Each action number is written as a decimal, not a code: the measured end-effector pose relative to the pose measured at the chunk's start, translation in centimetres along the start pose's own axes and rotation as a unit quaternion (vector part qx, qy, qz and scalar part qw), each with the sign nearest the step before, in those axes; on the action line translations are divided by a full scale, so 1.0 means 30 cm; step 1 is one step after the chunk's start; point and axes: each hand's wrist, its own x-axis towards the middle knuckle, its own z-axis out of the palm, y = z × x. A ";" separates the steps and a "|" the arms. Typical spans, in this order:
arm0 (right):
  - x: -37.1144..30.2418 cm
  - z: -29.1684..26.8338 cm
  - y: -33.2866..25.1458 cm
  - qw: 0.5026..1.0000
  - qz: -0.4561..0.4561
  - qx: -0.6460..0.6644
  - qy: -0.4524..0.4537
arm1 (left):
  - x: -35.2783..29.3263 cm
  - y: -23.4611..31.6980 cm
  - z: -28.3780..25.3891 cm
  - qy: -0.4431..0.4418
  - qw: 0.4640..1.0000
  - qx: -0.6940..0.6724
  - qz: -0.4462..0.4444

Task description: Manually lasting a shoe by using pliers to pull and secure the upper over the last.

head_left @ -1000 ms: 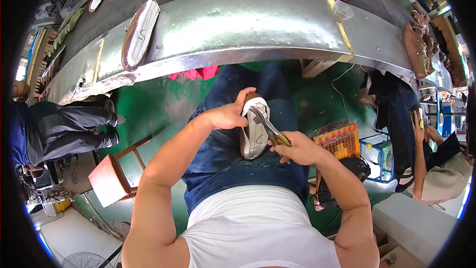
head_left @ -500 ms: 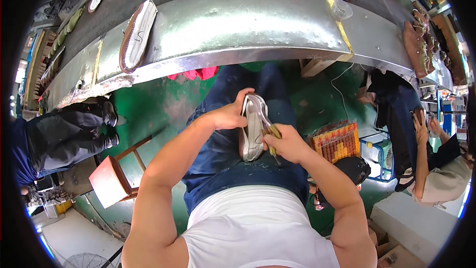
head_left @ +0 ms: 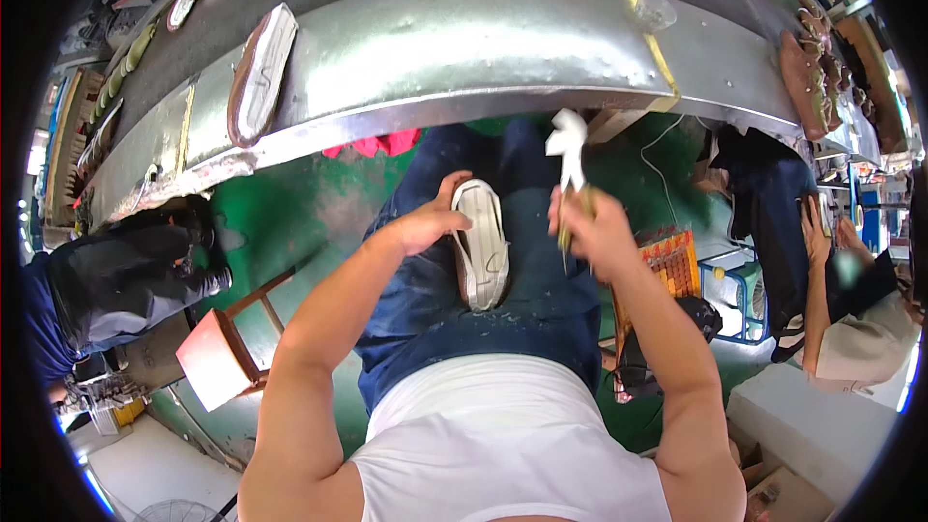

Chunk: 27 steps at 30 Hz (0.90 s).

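Observation:
A shoe upper on its last (head_left: 481, 249) lies bottom side up on my thighs, its pale underside facing me and brown leather along the edge. My left hand (head_left: 432, 219) grips it near the far end, thumb on the rim and fingers wrapped round the side. In my right hand (head_left: 594, 229), apart from the shoe and to its right, is a pair of lasting pliers (head_left: 568, 143). Their silvery head points up and away from me; the yellowish handles show beneath my closed fingers.
Ahead runs a metal-edged bench (head_left: 435, 48) carrying another brown shoe (head_left: 261, 74), a clear cup (head_left: 655, 10) and further shoes (head_left: 807, 87). A red-topped stool (head_left: 215, 367) stands left, a beaded seat (head_left: 672, 266) right. Co-workers sit either side; one hand (head_left: 817, 234) shows at right.
The pliers have left the shoe's right edge and swung up and to the right in my right hand. My left hand and the shoe have shifted slightly left.

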 end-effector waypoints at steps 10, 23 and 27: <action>-0.073 0.091 0.216 0.990 0.087 0.005 -0.114 | -0.009 -0.024 0.060 0.113 0.985 0.076 0.102; 0.034 0.040 0.071 0.958 0.178 -0.084 -0.210 | -0.037 -0.005 0.071 0.201 0.950 0.199 0.131; 0.061 0.062 0.171 0.894 -0.104 -0.421 -0.113 | -0.017 -0.047 0.053 0.224 0.950 0.174 0.129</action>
